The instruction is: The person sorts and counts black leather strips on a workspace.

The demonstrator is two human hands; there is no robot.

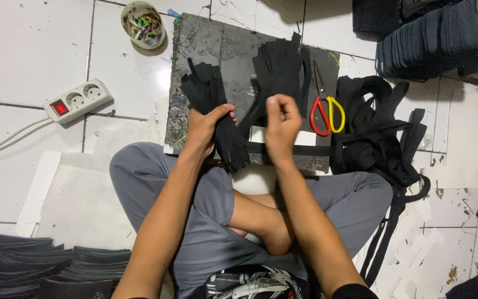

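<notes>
Above the person's crossed legs in grey trousers [206,216], the left hand [206,127] has its fingers clamped on a bundle of black fabric strips [217,111], likely soft and light, best gripped mid-length, while the right hand [282,127] pinches one strip [253,119], scissors [326,108] lying just right.

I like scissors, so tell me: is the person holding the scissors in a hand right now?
No, the red and yellow scissors lie on the dark board, beside the right hand, which touches none of them.

Crowded board, open tile toward nine o'clock

Scissors [326,113] and tangled black straps [380,127] block three o'clock; cut strips [278,72] crowd twelve; the power strip [77,99] sits at ten, bare floor tiles [23,50] beyond.
</notes>
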